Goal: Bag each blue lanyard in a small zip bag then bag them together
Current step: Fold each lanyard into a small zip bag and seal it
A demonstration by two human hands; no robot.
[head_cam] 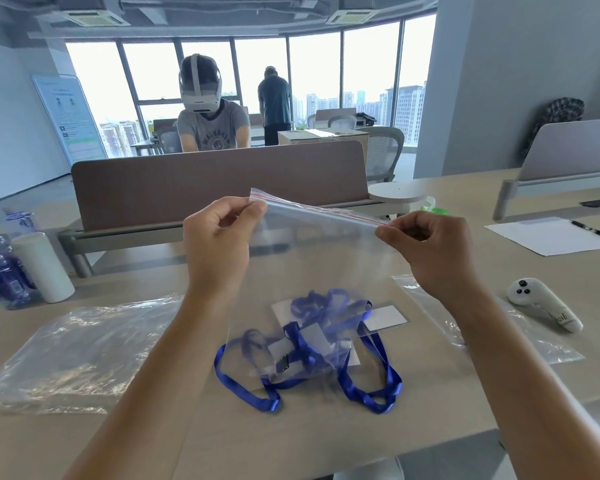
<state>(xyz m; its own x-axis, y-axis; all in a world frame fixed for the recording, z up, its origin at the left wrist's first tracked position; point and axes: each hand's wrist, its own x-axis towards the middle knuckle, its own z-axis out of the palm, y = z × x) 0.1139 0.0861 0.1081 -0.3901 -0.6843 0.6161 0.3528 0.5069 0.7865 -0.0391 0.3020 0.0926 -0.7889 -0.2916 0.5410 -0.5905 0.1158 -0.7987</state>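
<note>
Blue lanyards (pixel 309 355) in a tangled heap on the table (pixel 326 434), white cards among them, partly behind a clear zip bag (pixel 312 258) held up above; left hand (pixel 219 237) pinching the bag's top left corner, right hand (pixel 426 244) pinching the red-lined top edge at the right; flat bags (pixel 66 348) lying to either side; white controller (pixel 544 303) at right; bottle (pixel 0 268) and white cup (pixel 42 265) at left; paper (pixel 548 235) and pen (pixel 591 230) beyond.

Both forearms are bare to the frame edge, and the left hand (pixel 219 237) and right hand (pixel 430 251) wear nothing.
</note>
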